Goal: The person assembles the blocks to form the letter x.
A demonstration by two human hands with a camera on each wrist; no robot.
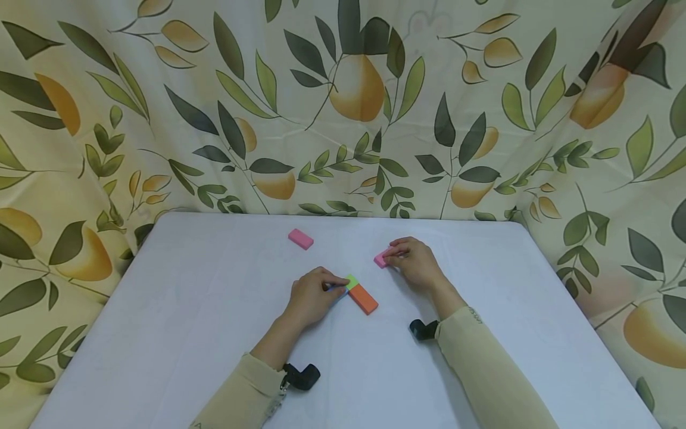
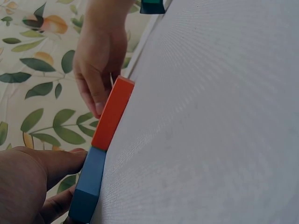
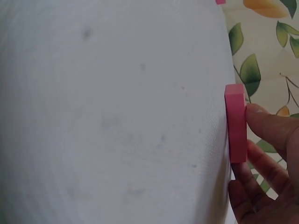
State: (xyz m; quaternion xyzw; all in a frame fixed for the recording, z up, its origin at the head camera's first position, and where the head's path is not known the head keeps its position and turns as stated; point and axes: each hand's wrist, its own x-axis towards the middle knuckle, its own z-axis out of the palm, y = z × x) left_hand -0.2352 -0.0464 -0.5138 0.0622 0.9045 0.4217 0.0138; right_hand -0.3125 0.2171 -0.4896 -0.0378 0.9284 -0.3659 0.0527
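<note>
My left hand [image 1: 315, 296] pinches a blue block [image 2: 89, 175] between thumb and fingers. In the left wrist view the blue block's end meets an orange block [image 2: 113, 112]. The head view shows a green block [image 1: 351, 281] right at the orange block's far end, beside the left fingertips; the blue block is mostly hidden there by the fingers. Off to the right and farther back, my right hand [image 1: 417, 262] holds a pink block [image 3: 237, 123] by thumb and fingers, low at the white tabletop.
A second pink block [image 1: 301, 239] lies alone toward the back of the white table [image 1: 214, 322], left of both hands. Behind the table's far edge hangs a curtain [image 1: 316, 143] printed with fruit and leaves. Small black cameras [image 1: 302, 376] are worn on both wrists.
</note>
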